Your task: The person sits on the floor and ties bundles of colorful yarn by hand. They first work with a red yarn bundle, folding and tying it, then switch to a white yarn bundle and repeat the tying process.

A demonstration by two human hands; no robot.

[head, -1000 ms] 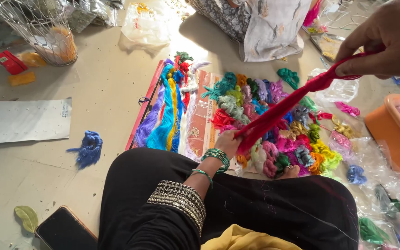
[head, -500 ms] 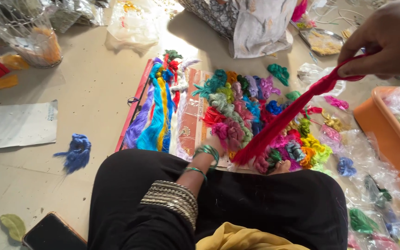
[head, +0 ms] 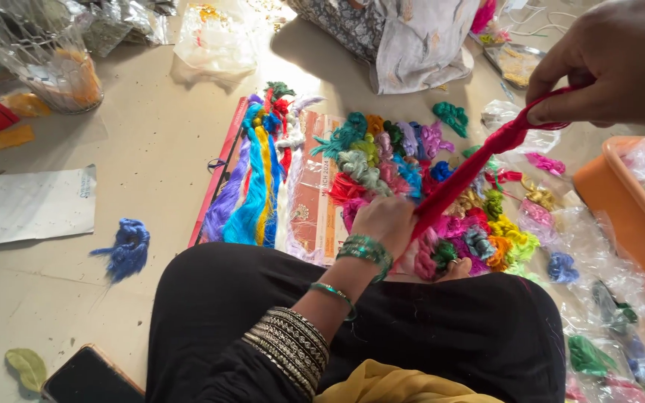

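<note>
A red thread skein is stretched taut between my two hands. My left hand, with green bangles at the wrist, grips its lower end just above my knee. My right hand, raised at the upper right, pinches the upper end. Under the skein lies a heap of many-coloured thread bundles on a board, with long blue, yellow and purple hanks laid along its left side.
An orange tub stands at the right with plastic packets of thread below it. A loose blue hank, a paper sheet, a clear container, a phone and a leaf lie on the floor.
The view has shifted slightly right. Both hands keep the red skein stretched, with the right hand a little nearer the camera.
</note>
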